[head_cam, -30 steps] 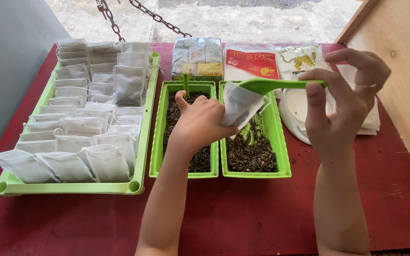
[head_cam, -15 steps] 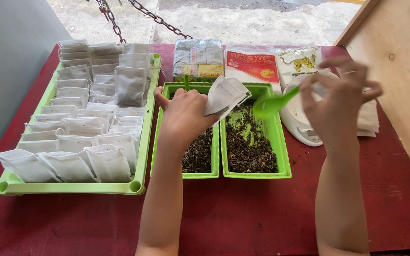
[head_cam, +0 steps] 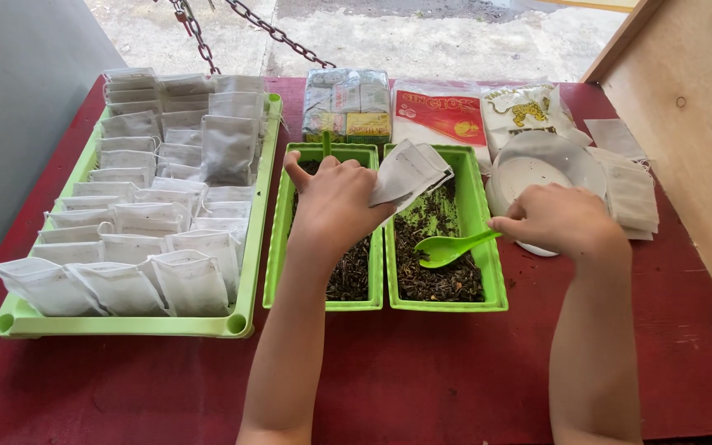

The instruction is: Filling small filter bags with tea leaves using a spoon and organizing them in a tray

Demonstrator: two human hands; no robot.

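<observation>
I hold a small white filter bag (head_cam: 409, 171) in my left hand (head_cam: 333, 202), fingers pinched around its lower end, so it sticks up and to the right over the inner rims of the two narrow green trays. My right hand (head_cam: 558, 221) is closed on the handle of a green plastic scoop (head_cam: 453, 246), whose bowl lies low in the right tray (head_cam: 494, 272), touching the dark loose tea (head_cam: 438, 276) heaped toward its near end. The left tray (head_cam: 274, 247), just beside it, also holds tea, mostly hidden under my left hand and forearm.

Behind my right hand sits a round white dish (head_cam: 545, 165), and flat empty bags (head_cam: 630, 191) are stacked near the table's right edge. Along the far edge lie wrapped packets: a clear-wrapped bundle (head_cam: 346, 103), a red and white one (head_cam: 440, 111) and a white one with a tiger picture (head_cam: 525, 107). At the left side of the red table (head_cam: 422, 371) a wide green tray (head_cam: 125, 325) is packed with rows of filled white bags (head_cam: 150, 214).
</observation>
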